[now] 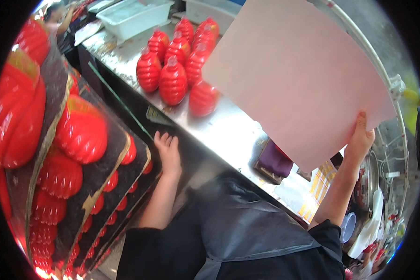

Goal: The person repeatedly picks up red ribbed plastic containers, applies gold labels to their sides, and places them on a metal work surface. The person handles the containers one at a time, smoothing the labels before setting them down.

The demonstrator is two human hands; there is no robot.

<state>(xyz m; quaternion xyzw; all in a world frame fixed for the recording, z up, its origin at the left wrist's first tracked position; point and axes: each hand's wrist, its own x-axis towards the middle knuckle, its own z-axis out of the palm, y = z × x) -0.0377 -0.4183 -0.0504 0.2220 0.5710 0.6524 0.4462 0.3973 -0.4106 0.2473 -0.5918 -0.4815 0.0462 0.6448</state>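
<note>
The right hand (pixel 360 136) is pinching the lower corner of a large pale pink sheet (pixel 296 77), the grip closed on its edge with the fingers curling over the front; the sheet is hanging raised over the right part of the metal desk (pixel 228 128), tilting and covering much of what is lying behind it. The left hand (pixel 168 151) is lying flat and open, holding nothing, its fingertips touching the upper edge of a dark tray (pixel 95 175) standing just off the desk's near edge. That tray is packed with rows of red ribbed lanterns (pixel 81 133), and more trays of the same kind are stacking beneath and beside it to the left. On the desk, toward its far left corner, a cluster of red ribbed bottles (pixel 172 79) is standing upright, touching one another. Behind them, at the far edge, a white plastic tub (pixel 135 16) is sitting; what is in it cannot be made out. Near the desk's near edge, below the sheet, a purple cloth (pixel 274 161) is resting on a small dark block
</note>
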